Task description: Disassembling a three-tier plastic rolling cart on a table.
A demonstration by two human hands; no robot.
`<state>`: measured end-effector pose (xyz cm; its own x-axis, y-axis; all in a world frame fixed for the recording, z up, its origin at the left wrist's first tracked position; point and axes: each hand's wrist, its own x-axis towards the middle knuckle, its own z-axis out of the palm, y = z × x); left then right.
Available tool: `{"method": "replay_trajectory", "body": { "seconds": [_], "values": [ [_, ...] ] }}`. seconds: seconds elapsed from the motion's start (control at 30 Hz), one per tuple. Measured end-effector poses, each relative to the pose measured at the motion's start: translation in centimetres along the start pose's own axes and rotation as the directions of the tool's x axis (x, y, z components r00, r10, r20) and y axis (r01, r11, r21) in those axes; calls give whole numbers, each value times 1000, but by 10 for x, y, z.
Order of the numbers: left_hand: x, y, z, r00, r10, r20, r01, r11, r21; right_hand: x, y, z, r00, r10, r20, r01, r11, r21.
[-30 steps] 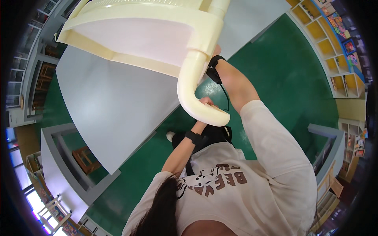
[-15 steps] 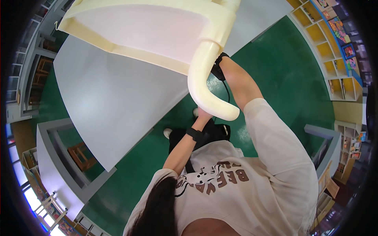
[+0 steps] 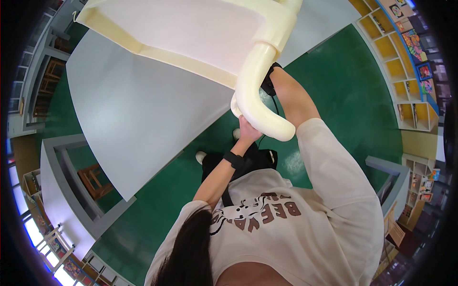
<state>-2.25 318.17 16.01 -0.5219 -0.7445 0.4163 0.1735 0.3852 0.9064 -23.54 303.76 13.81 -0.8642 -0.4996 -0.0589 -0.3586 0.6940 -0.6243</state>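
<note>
A large cream plastic frame [image 3: 186, 66] with a pale panel [image 3: 191, 33] spans the upper part of the view. From its right side a thick curved tube [image 3: 260, 107] bends down toward me. My left hand [image 3: 249, 131] is closed at the underside of this tube's lower bend, its fingertips partly hidden behind the plastic. A black band [image 3: 234, 160] circles my left wrist. My right forearm [image 3: 293, 97] reaches up beside the tube. Near that wrist sits a black strapped device [image 3: 268, 82] with a cable, and the tube and frame hide my right hand.
A grey tabletop [image 3: 138, 109] lies beneath the frame, above a green floor [image 3: 348, 90]. Shelves [image 3: 384, 45] line the far right. At the left, a wooden stool [image 3: 95, 181] stands under another table [image 3: 62, 190].
The cream frame and its curved tube have shifted slightly right and up. More of my left hand now shows below the tube. My right arm is almost where it was.
</note>
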Motion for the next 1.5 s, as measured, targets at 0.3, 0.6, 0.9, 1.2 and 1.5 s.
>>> {"method": "replay_trajectory", "body": {
  "seconds": [0.3, 0.6, 0.9, 1.2, 1.5],
  "values": [
    [-33, 27, -45, 992, -110, -58, 116, 986, 117, 5, -5, -20, 990, -136, 32, 139, 942, -305],
    [-30, 37, -87, 945, -299, 134, 290, 953, 88, 1, -12, -13, 963, -268, -29, 254, 937, -239],
    [-26, 50, -102, 903, -417, 98, 404, 905, 132, -22, -32, -44, 927, -267, 263, 351, 865, -359],
    [-28, 56, -104, 864, -500, 66, 483, 858, 175, -59, -4, -82, 841, -524, 136, 539, 834, -119],
    [-13, 117, -178, 731, -653, 197, 606, 754, 252, -103, 34, -141, 791, -611, 41, 610, 792, 24]
  ]
}}
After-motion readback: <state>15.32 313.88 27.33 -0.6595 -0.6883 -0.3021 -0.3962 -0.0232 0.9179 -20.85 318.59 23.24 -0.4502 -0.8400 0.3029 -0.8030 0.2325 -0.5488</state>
